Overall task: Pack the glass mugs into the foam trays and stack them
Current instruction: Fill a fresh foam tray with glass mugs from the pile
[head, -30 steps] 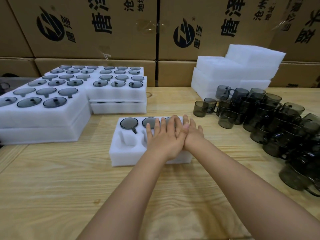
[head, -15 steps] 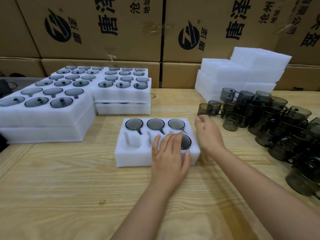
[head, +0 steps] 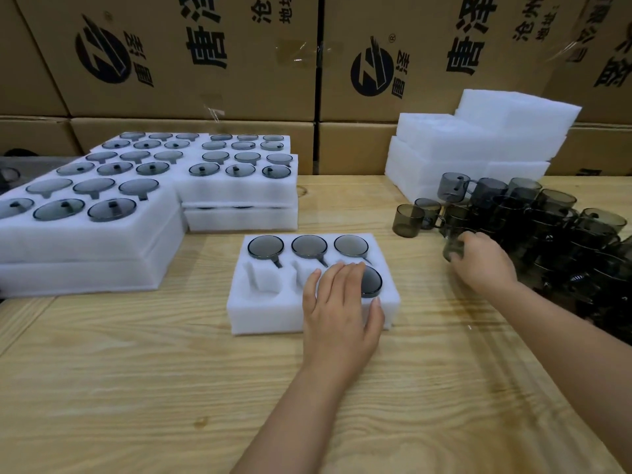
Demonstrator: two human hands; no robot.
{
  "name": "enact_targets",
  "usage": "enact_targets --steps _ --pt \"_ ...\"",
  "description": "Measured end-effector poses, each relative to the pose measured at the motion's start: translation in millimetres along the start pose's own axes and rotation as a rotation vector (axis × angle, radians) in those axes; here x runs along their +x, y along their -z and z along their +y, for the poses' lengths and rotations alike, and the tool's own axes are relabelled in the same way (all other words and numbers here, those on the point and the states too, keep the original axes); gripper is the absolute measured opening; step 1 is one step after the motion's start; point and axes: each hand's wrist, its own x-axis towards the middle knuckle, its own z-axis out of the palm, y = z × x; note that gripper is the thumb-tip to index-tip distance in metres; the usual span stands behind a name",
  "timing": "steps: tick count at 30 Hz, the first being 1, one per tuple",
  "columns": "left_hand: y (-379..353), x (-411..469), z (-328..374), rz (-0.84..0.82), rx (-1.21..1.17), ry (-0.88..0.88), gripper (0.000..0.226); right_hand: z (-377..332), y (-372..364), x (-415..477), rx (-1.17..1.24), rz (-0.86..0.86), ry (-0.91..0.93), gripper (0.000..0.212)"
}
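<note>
Since the earlier frame, the right hand [head: 485, 265] had moved away from the foam tray [head: 260, 313] to the heap of loose mugs [head: 554, 227], and its fingers curled round one smoky glass mug [head: 450, 249] at the heap's near edge. The left hand [head: 338, 302] lay flat on the tray, fingers straight, partly covering the front-right mug [head: 372, 282]. Three more mugs [head: 265, 247] sat in the back row, and two front pockets [head: 263, 277] stood vacant. Filled trays [head: 85, 241] were stacked at the left of the wooden table [head: 136, 388], and bare foam trays [head: 478, 142] at the back right.
</note>
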Motion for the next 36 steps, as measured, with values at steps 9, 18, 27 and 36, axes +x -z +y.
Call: enact_targets --steps 9,18,27,36 --pt "0.7 -0.1 0.1 -0.025 0.009 0.0 0.049 -34.6 3.8 -84.6 0.146 0.164 0.044 0.013" --pt "9.0 0.7 1.2 0.183 -0.174 0.066 0.039 -86.1 36.8 -121.4 0.431 0.344 0.13 0.009" --pt "20.7 6.5 -21.9 0.302 -0.087 0.035 0.063 -154.9 72.7 -131.6 0.66 0.135 0.421 0.009" --pt "21.6 11.2 -40.1 0.352 0.043 0.202 0.053 -180.1 58.8 -113.2 0.6 -0.216 0.515 0.055"
